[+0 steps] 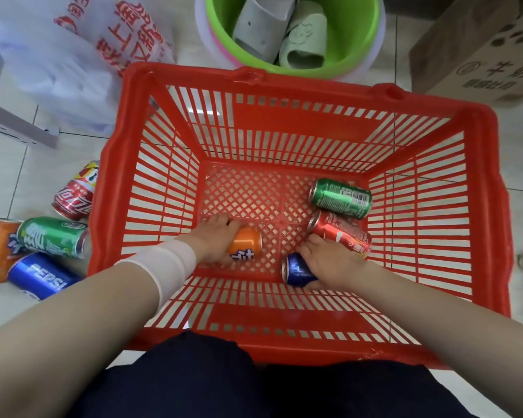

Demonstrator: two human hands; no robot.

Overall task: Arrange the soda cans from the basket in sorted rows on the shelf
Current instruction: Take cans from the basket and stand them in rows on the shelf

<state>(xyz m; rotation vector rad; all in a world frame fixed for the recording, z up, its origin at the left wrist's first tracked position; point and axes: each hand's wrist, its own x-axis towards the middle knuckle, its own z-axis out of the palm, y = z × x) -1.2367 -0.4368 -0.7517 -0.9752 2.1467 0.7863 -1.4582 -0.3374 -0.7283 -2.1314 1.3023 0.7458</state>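
1. Your left hand [215,236] grips the orange can [244,242] on the red basket [284,82] floor.
2. Your right hand [332,260] holds the blue can [296,270]; its fingers touch the red can [340,233].
3. The green can [340,198] lies beside the red one.

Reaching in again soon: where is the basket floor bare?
Bare: the far-left floor of the basket, bordered by its far wall, the orange can in the left hand and the green can. Crowded: near right, where red can and blue can lie by the right hand.

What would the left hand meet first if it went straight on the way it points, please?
Most likely the red can: the left hand, gripping the orange can, points across the basket toward it; depth is unclear.
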